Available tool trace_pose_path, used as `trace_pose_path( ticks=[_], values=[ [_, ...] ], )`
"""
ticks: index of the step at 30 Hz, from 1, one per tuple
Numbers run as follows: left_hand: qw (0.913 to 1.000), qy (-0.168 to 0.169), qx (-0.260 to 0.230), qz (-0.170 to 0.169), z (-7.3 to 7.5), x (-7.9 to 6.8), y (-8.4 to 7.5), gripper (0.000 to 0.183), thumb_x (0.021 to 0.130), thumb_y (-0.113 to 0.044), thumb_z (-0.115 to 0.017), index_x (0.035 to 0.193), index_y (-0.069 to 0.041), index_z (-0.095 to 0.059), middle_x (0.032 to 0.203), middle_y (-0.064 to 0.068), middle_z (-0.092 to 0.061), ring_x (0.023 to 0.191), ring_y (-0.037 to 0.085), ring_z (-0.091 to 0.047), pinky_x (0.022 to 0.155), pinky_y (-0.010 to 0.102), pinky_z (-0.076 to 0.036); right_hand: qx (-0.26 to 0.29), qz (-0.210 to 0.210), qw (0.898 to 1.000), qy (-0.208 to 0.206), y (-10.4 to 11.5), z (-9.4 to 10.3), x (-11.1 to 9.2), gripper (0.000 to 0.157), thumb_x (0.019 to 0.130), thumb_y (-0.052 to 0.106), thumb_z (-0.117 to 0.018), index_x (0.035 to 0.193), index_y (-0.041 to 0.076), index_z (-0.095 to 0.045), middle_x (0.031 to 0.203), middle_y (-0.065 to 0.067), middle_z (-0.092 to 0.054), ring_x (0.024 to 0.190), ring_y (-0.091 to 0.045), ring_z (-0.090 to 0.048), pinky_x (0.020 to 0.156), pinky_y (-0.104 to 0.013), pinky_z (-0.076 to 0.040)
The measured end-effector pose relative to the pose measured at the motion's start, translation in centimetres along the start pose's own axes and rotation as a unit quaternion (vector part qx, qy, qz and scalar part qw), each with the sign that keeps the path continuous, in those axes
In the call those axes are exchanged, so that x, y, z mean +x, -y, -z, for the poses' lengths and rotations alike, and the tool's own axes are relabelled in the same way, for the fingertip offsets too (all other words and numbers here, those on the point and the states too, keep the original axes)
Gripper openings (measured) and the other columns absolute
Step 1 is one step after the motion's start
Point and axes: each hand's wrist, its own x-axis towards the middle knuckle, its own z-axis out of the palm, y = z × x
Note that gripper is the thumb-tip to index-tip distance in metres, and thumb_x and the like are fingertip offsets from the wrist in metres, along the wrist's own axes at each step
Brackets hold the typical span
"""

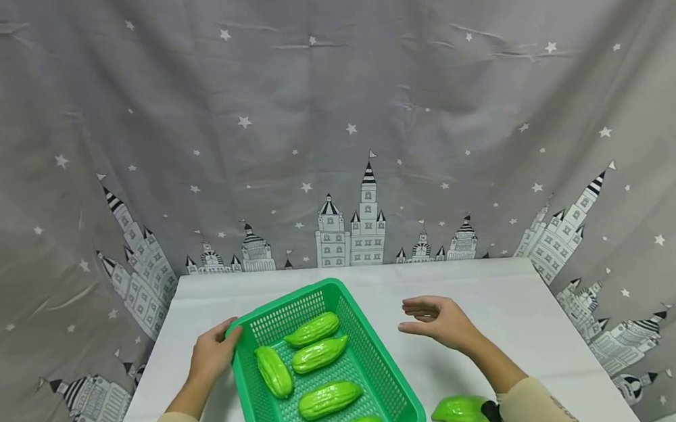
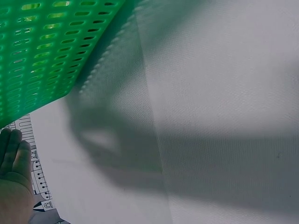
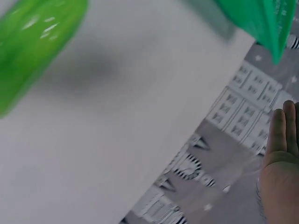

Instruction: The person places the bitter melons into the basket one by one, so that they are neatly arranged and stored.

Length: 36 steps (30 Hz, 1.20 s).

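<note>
A green plastic basket with slotted walls stands at a slant on the white table. Inside it lie several glossy, ridged green bitter gourds. At the basket's far left corner, my left hand grips the rim, thumb over the edge; in the left wrist view its fingers lie against the basket's slotted outside. My right hand is held above the table right of the basket, fingers extended and thumb apart, holding nothing. Another bitter gourd lies on the table below the right forearm, partly hidden by the wrist strap.
White cloth covers the table on both sides of the basket. Behind and beside it hangs a grey curtain printed with stars and castles. Dark straps sit on the wrists.
</note>
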Motion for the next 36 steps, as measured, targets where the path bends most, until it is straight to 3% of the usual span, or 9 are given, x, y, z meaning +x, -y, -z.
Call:
trace_pose_path(
  ticks=[10, 15, 19, 23, 27, 32, 33, 36],
  values=[
    [1.0000, -0.002, 0.006, -0.001, 0.0, 0.0, 0.0, 0.057, 0.105, -0.039, -0.053, 0.148, -0.001, -0.048, 0.146, 0.027, -0.048, 0.136, 0.049, -0.039, 0.112, 0.064, -0.031, 0.026, -0.006, 1.000, 0.009, -5.3, 2.9, -4.9, 0.058, 0.084, 0.018, -0.084, 0.132, -0.005, -0.061, 0.131, -0.021, -0.063, 0.123, -0.037, -0.060, 0.104, -0.034, -0.048],
    [1.0000, 0.000, 0.007, -0.001, 0.1, 0.1, -0.1, 0.058, 0.105, -0.040, -0.053, 0.148, -0.002, -0.048, 0.146, 0.026, -0.048, 0.137, 0.050, -0.038, 0.112, 0.065, -0.029, 0.029, -0.028, 0.999, 0.026, -8.4, 3.5, -8.2, 0.061, 0.084, 0.015, -0.084, 0.133, -0.010, -0.057, 0.133, -0.028, -0.059, 0.125, -0.041, -0.057, 0.105, -0.038, -0.047],
    [1.0000, 0.000, 0.008, 0.000, 0.2, 0.2, -0.1, 0.059, 0.105, -0.041, -0.052, 0.148, -0.002, -0.049, 0.145, 0.027, -0.049, 0.137, 0.050, -0.038, 0.112, 0.065, -0.030, 0.068, -0.057, 0.995, 0.046, -10.5, 3.7, -10.6, 0.064, 0.086, 0.010, -0.081, 0.136, -0.016, -0.050, 0.137, -0.034, -0.053, 0.129, -0.050, -0.050, 0.107, -0.044, -0.044],
    [1.0000, -0.002, 0.008, 0.002, 0.2, 0.2, -0.1, 0.059, 0.105, -0.041, -0.052, 0.148, -0.001, -0.048, 0.145, 0.028, -0.049, 0.137, 0.050, -0.038, 0.112, 0.065, -0.029, 0.082, -0.092, 0.991, 0.047, -12.3, 3.5, -12.4, 0.067, 0.085, 0.013, -0.082, 0.138, -0.014, -0.050, 0.138, -0.032, -0.054, 0.131, -0.049, -0.047, 0.108, -0.040, -0.044],
    [1.0000, 0.001, 0.007, 0.006, 0.2, 0.0, -0.2, 0.059, 0.105, -0.042, -0.052, 0.149, -0.002, -0.047, 0.146, 0.028, -0.047, 0.137, 0.050, -0.037, 0.112, 0.065, -0.029, 0.079, -0.116, 0.989, 0.052, -13.5, 3.1, -13.5, 0.070, 0.082, 0.016, -0.085, 0.137, -0.012, -0.053, 0.138, -0.029, -0.056, 0.131, -0.038, -0.052, 0.104, -0.030, -0.048],
    [1.0000, 0.002, 0.006, 0.006, 0.2, 0.1, -0.3, 0.060, 0.105, -0.042, -0.052, 0.149, -0.001, -0.047, 0.146, 0.028, -0.047, 0.138, 0.050, -0.036, 0.112, 0.065, -0.029, 0.040, -0.147, 0.987, 0.055, -14.1, 2.4, -14.1, 0.068, 0.076, 0.024, -0.090, 0.130, -0.008, -0.063, 0.130, -0.022, -0.063, 0.119, -0.031, -0.062, 0.096, -0.039, -0.054],
    [1.0000, 0.002, 0.006, 0.005, 0.2, 0.1, -0.3, 0.060, 0.105, -0.042, -0.052, 0.149, -0.001, -0.047, 0.146, 0.028, -0.047, 0.137, 0.051, -0.037, 0.112, 0.065, -0.029, 0.027, -0.150, 0.987, 0.051, -14.2, 2.3, -14.1, 0.066, 0.075, 0.025, -0.091, 0.128, -0.006, -0.065, 0.128, -0.021, -0.065, 0.118, -0.037, -0.062, 0.095, -0.040, -0.055],
    [1.0000, 0.002, 0.005, 0.003, 0.2, 0.1, -0.3, 0.060, 0.105, -0.042, -0.052, 0.149, -0.001, -0.047, 0.146, 0.028, -0.047, 0.137, 0.050, -0.037, 0.112, 0.065, -0.029, 0.010, -0.146, 0.988, 0.045, -14.5, 2.1, -14.2, 0.063, 0.073, 0.025, -0.091, 0.125, -0.003, -0.069, 0.125, -0.020, -0.067, 0.113, -0.033, -0.065, 0.092, -0.039, -0.056]
  ],
)
